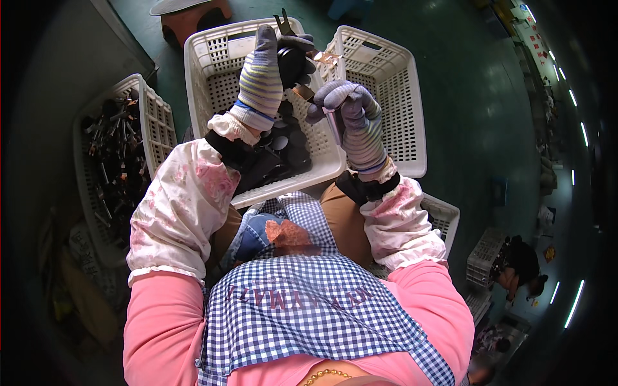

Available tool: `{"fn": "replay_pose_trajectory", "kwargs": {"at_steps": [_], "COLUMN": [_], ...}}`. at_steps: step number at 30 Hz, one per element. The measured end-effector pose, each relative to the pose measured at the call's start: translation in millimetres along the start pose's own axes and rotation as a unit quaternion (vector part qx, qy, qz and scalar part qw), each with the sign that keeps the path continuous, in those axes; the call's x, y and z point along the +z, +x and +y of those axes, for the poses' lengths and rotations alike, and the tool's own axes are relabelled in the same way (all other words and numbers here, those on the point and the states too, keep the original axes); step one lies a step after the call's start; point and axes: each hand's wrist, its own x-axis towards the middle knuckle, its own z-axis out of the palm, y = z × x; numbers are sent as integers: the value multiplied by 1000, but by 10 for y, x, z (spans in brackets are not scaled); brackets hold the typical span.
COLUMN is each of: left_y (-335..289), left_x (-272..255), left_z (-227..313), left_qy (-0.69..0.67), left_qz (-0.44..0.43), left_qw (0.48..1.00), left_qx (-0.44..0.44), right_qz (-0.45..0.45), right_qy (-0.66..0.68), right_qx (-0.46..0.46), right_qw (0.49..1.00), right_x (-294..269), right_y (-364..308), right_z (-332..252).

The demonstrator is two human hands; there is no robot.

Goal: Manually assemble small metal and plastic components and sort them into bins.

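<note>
My left hand (262, 80), in a striped knit glove, is closed round a black part (293, 65) with a rounded body and a forked end sticking up. A thin, shiny copper-toned piece (327, 58) juts out at its right side. My right hand (354, 116), also gloved, has its fingers closed on a slim tool (334, 123) with a pale metallic shaft; a brownish flat tip (303, 93) shows beside the fingertips, close to the black part. Both hands are over a white basket (257, 195) with several black rounded parts (283, 145) lying in its near end.
A second white basket (415, 116) stands on the right. To the left, another basket (158, 122) is heaped with dark slender parts (112, 161). A stool (193, 16) stands at the far left. Another person (521, 267) bends by a crate (484, 257) at the right.
</note>
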Motion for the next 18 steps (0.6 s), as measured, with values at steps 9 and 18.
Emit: {"fn": "replay_pose_trajectory", "kwargs": {"at_steps": [9,18], "left_y": [-17,-49], "left_x": [-30,40], "left_z": [-24,-101], "left_qy": [34,63], "left_qz": [14,9], "left_qw": [999,998], "left_qx": [-7,22], "right_qz": [20,51], "right_qy": [4,6], "right_qx": [-9,236], "right_qw": [1000,970], "right_x": [58,110], "right_y": [21,17], "right_z": [-31,-198]}}
